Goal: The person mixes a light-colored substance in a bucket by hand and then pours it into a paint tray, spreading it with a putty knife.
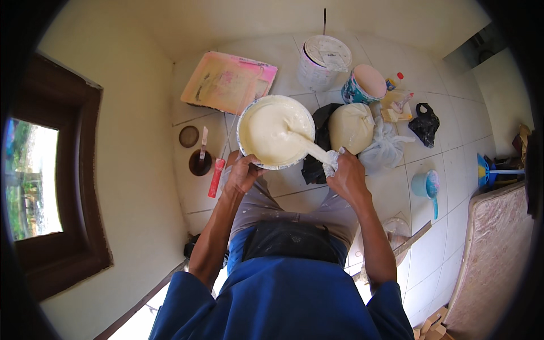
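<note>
A round bucket (239, 131) of thick cream-coloured paint (266, 133) is in front of me, above my knees. My left hand (243, 174) is closed on its near left rim. In my right hand (347, 173) is a stirring stick (307, 146) thickly coated with the same paint. Its far end dips into the paint near the middle, and the mix is ridged around it. Whitish crumpled material (331, 163) wraps the stick beside my right fingers. How deep the stick reaches is hidden.
Beyond lie a stained paint tray (212, 85), a lidded pail (323, 76) and a tub (351, 88). A red-handled roller (216, 178) and a brown pot (200, 164) are left. Plastic bags (351, 127) and a dipper (420, 184) are right. A mattress (498, 243) leans farther right.
</note>
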`<state>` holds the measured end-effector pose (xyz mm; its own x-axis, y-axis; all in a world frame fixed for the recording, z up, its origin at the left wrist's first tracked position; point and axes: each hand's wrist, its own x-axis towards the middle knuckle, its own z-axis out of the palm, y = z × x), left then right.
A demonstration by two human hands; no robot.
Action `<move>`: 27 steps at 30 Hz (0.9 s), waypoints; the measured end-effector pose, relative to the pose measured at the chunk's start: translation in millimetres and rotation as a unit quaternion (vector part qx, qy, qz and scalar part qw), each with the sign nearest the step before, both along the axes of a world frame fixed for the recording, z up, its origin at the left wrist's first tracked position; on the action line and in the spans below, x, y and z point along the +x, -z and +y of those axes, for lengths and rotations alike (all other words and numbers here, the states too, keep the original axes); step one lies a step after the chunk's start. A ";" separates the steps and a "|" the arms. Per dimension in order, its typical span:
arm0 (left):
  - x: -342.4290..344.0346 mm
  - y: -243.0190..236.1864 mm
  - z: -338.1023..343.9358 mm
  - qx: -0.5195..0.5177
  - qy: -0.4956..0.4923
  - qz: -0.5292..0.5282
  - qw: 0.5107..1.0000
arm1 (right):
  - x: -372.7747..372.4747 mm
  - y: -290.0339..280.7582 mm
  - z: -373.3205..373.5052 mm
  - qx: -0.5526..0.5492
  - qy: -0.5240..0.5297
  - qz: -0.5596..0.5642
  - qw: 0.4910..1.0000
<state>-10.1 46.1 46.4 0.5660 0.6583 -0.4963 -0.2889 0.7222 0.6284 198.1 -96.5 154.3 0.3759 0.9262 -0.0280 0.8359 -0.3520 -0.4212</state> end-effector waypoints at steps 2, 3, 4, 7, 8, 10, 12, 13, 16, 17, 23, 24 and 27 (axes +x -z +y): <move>0.7 -1.5 -0.3 0.000 0.003 0.003 1.000 | 0.3 -3.7 0.1 0.008 0.003 0.006 1.000; 1.8 -1.2 -0.4 -0.001 0.004 0.003 1.000 | 0.5 -5.0 0.1 0.016 0.006 0.012 1.000; 2.9 -1.0 -0.2 -0.001 0.000 -0.001 1.000 | 1.8 -4.9 -0.1 0.015 0.006 0.011 1.000; 3.9 -1.7 -1.9 0.000 -0.007 -0.002 1.000 | 3.8 -3.8 -0.7 0.016 0.011 -0.041 0.999; 4.1 -2.1 -2.0 0.000 -0.010 0.001 1.000 | 3.1 -3.4 -0.7 -0.004 0.009 -0.029 1.000; 3.6 -2.9 -1.7 0.003 -0.008 -0.002 1.000 | 1.9 -4.2 -0.3 -0.023 0.006 -0.017 1.000; 2.9 -4.7 -2.4 0.005 -0.007 -0.005 1.000 | 0.4 -6.0 -0.5 -0.011 -0.007 0.026 1.000; 2.5 -5.5 -2.7 0.003 -0.007 -0.001 1.000 | 0.1 -4.9 -0.5 -0.011 -0.008 0.026 1.000; 4.7 -7.4 -4.7 -0.005 -0.011 0.003 1.000 | -0.2 -0.6 -2.2 0.038 0.013 -0.018 0.999; 5.5 -7.6 -4.4 -0.008 -0.016 0.003 1.000 | 0.6 0.7 -2.7 0.011 0.014 0.004 1.000; 12.1 -6.3 3.4 -0.029 0.022 0.002 0.999 | 9.3 3.0 -8.1 -0.001 0.031 0.019 0.999; 16.0 -8.6 4.8 -0.028 0.025 0.000 0.999 | 14.6 3.9 -9.9 0.005 0.043 0.012 0.999; 30.9 -18.5 9.1 -0.043 0.044 0.009 0.998 | 30.7 -1.2 -12.7 0.033 0.040 -0.022 0.998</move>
